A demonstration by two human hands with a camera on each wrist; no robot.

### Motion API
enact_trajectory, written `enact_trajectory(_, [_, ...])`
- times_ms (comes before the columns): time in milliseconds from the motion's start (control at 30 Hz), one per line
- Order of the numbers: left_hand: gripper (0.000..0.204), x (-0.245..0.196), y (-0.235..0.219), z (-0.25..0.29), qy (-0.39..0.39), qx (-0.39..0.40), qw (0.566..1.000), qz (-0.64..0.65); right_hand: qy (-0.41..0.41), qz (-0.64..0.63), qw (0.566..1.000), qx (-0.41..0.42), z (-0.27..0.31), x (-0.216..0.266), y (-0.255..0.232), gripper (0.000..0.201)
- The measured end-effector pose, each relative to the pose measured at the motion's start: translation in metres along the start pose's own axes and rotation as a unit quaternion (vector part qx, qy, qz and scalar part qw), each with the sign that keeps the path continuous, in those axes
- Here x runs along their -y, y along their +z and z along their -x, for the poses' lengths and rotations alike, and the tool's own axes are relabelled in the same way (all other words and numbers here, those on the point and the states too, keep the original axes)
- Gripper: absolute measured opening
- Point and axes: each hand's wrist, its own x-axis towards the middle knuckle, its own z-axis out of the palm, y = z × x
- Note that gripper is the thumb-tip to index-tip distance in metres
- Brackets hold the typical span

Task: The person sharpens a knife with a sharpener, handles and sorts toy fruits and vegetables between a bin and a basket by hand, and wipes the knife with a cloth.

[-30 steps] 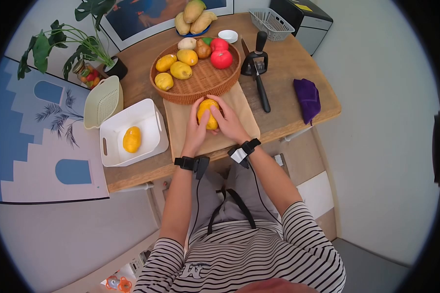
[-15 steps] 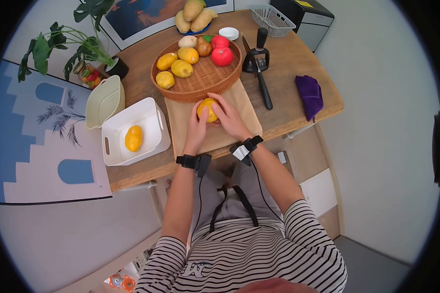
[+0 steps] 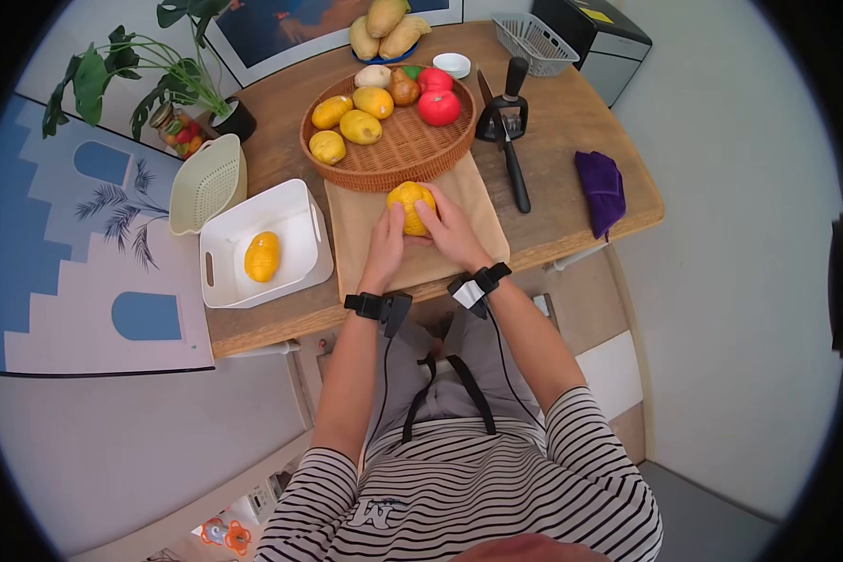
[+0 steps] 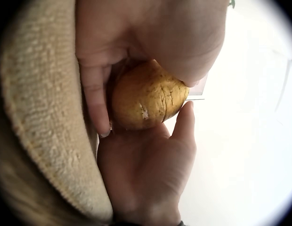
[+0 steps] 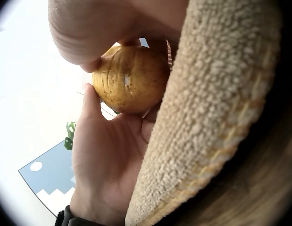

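Note:
A yellow potato (image 3: 410, 201) with grooved skin is held up between both hands, over the beige cloth (image 3: 365, 267) and close to the near rim of the wicker basket (image 3: 393, 178). My left hand (image 3: 385, 248) grips it from the left, thumb on the near side. From the right, my right hand (image 3: 453, 234) holds it the same way. Dark slits and a pale nick mark the potato (image 4: 146, 103) in the left wrist view. Its underside and most fingers are hidden in the head view.
Several yellow potatoes, a brown pear (image 3: 404, 88) and red tomatoes (image 3: 437, 108) lie in the basket. To the left, a white bin (image 3: 300, 267) holds another potato (image 3: 262, 257). A black-handled knife sharpener (image 3: 513, 103), a knife (image 3: 515, 178) and a purple cloth (image 3: 599, 195) lie right.
The fingers that wrapped the potato's far side have slipped out of sight, baring more of its top. The hands hold it slightly further right in the head view, which has itself shifted a little.

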Motion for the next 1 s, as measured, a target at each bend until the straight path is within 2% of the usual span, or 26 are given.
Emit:
enact_trajectory(67, [0.045, -0.002, 0.002, 0.0, -0.007, -0.008, 0.999, 0.042, 0.012, 0.021, 1.0, 0.012, 0.0, 0.007, -0.002, 0.04])
enact_trajectory(133, [0.043, -0.002, 0.001, 0.001, 0.012, -0.038, 0.99, -0.133, 0.086, -0.017, 0.996, 0.031, -0.001, 0.008, -0.007, 0.041])
enact_trajectory(167, [0.043, 0.001, -0.001, 0.0, 0.012, -0.038, 0.99, -0.133, 0.086, -0.018, 0.996, 0.032, -0.002, 0.006, -0.007, 0.041])
enact_trajectory(233, [0.041, 0.003, 0.0, -0.001, 0.077, -0.017, 0.984, -0.161, 0.065, 0.017, 0.998, 0.022, -0.002, 0.005, -0.006, 0.041])
enact_trajectory(333, [0.037, -0.003, 0.003, 0.002, 0.082, -0.038, 0.987, -0.133, 0.023, -0.023, 0.999, -0.001, -0.001, 0.01, -0.002, 0.04])
enact_trajectory(467, [0.04, 0.006, -0.004, -0.004, 0.07, -0.039, 0.987, -0.136, 0.057, -0.057, 0.996, 0.032, -0.001, 0.012, -0.003, 0.039])
enact_trajectory(533, [0.046, 0.005, 0.002, -0.003, 0.135, -0.044, 0.976, -0.166, 0.08, -0.049, 0.996, 0.0, -0.001, 0.009, -0.001, 0.04])
enact_trajectory(567, [0.046, 0.001, 0.004, -0.001, 0.135, -0.044, 0.976, -0.167, 0.08, -0.05, 0.996, 0.0, -0.001, 0.009, -0.002, 0.04])
enact_trajectory(633, [0.05, -0.005, 0.007, 0.006, 0.112, 0.008, 0.971, -0.211, 0.088, -0.037, 0.995, -0.001, -0.002, 0.01, -0.004, 0.041])
enact_trajectory(767, [0.051, -0.006, 0.007, 0.005, 0.101, -0.003, 0.972, -0.214, 0.106, -0.051, 0.993, -0.01, -0.002, 0.002, -0.003, 0.042])
enact_trajectory(833, [0.053, -0.005, 0.006, 0.002, 0.07, -0.007, 0.992, -0.1, 0.054, -0.01, 0.998, -0.015, -0.002, 0.001, -0.002, 0.043])
enact_trajectory(933, [0.056, -0.006, 0.006, 0.001, 0.074, -0.005, 0.994, -0.075, 0.058, 0.001, 0.998, 0.014, -0.001, 0.006, -0.004, 0.04])
enact_trajectory(1000, [0.057, -0.013, 0.009, 0.007, 0.061, 0.012, 0.994, -0.09, 0.052, -0.015, 0.999, 0.002, -0.002, 0.004, -0.003, 0.041])
